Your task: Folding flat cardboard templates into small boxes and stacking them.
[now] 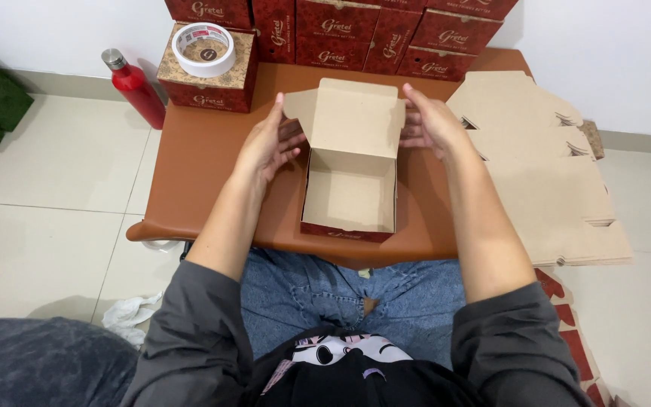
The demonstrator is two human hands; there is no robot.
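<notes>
An open cardboard box (349, 197), brown inside and dark red outside, stands on the brown low table (197, 162) in front of me. Its lid is raised toward the far side, with small side flaps sticking out. My left hand (269, 143) holds the lid's left flap and side. My right hand (429, 120) grips the lid's right edge. The box is empty inside.
Folded red patterned boxes (356, 30) are stacked along the table's far edge. One closed box (206, 75) at the left carries a roll of white tape (203, 48). A red bottle (136, 87) stands on the floor at left. Flat unfolded cartons (548, 173) lie at right.
</notes>
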